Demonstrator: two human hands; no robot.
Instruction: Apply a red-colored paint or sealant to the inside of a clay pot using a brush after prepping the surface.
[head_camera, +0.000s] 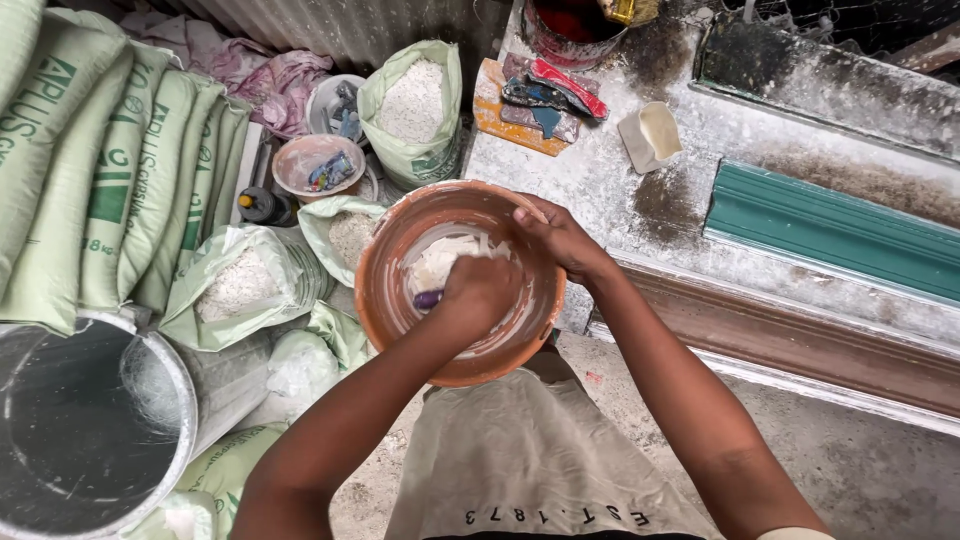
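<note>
An orange plastic bowl smeared with white plaster sits in front of me, with white paste at its bottom. My left hand is inside the bowl, closed around a small tool with a purple handle pressed into the paste. My right hand grips the bowl's far right rim, thumb and fingers over the edge.
Open bags of white powder and stacked green sacks stand to the left. A metal bucket sits at lower left. On the dusty work table lie scrapers, a small cup and a green moulding strip.
</note>
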